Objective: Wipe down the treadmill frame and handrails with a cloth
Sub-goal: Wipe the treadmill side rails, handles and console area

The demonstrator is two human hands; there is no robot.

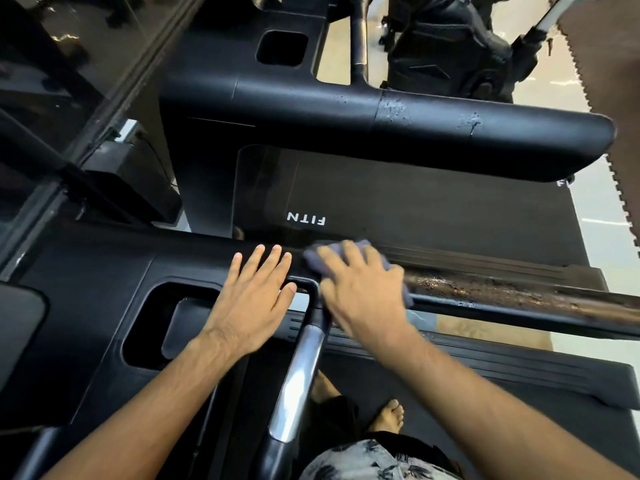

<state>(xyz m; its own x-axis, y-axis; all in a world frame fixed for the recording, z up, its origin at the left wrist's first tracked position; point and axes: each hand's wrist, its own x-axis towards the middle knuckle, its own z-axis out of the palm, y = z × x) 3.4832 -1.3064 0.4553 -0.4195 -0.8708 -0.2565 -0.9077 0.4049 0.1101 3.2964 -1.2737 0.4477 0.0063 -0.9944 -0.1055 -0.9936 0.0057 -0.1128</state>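
Observation:
My right hand (360,289) presses a grey-purple cloth (313,259) flat onto the near black handrail (519,292) of the treadmill, where the rail meets the console. The rail's surface to the right of the cloth looks worn and speckled. My left hand (258,292) lies flat with straight fingers on the black console frame (104,271) just left of the cloth. A silver-and-black grip bar (298,372) runs down from between my hands. The far handrail (450,133) crosses the upper view.
The treadmill belt (433,209) with white lettering lies between the two rails. A cup-holder recess (162,323) sits left of my left wrist. My bare feet (388,415) stand on a dark deck below. Another black machine (450,39) stands beyond; pale floor at right.

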